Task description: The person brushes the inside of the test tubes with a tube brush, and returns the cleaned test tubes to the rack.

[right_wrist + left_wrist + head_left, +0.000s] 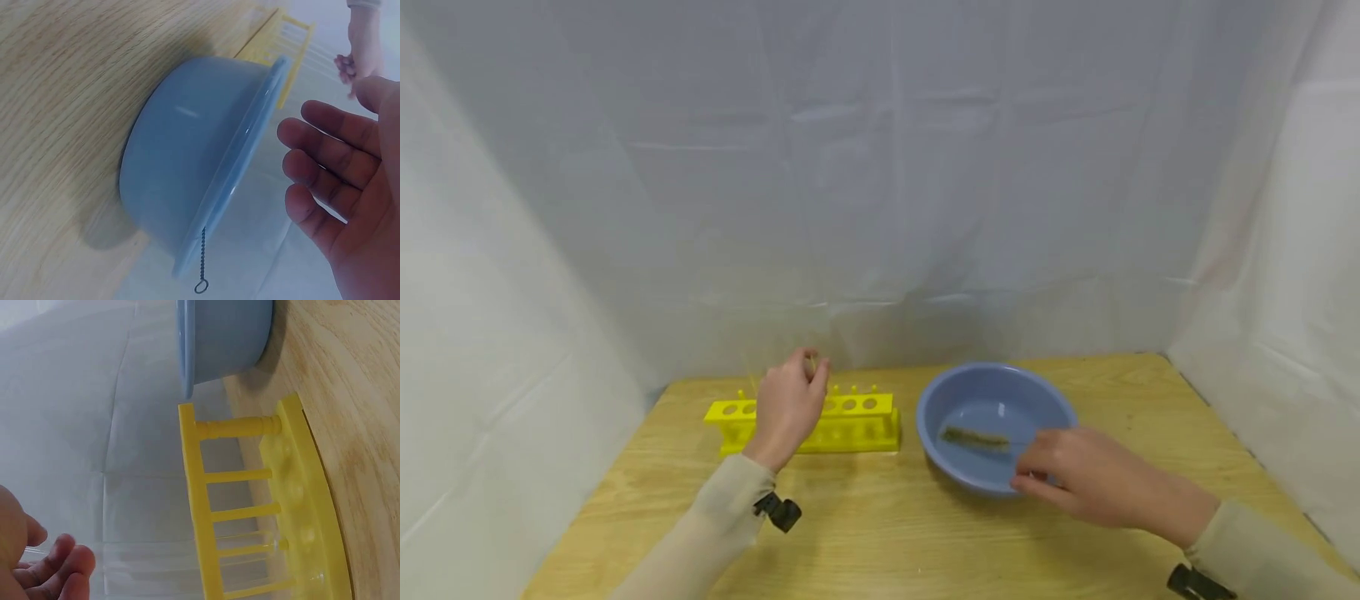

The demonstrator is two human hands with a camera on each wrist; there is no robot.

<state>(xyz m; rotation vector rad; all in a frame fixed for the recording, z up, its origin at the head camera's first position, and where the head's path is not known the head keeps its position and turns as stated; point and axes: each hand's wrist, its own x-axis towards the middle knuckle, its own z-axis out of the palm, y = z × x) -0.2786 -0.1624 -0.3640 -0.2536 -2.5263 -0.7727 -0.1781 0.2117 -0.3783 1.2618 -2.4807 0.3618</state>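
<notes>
A yellow test tube rack (842,408) stands on the left of the table, with several clear test tubes (244,547) upright towards its left end. My left hand (790,408) is over the rack, its thumb and fingers closed around what looks like the top of a clear tube, faint in the left wrist view. On the right is a blue basin (996,375). A bottle brush (976,437) with brownish bristles lies in it, its twisted wire handle (203,256) over the rim. Beside that handle hovers my right hand (1090,479), fingers loosely bent, holding nothing.
Both things stand on a wood-grain table (865,533). White sheeting (880,208) hangs behind the table and along both sides. A row of pegs (853,389) sticks up along the rack's back edge.
</notes>
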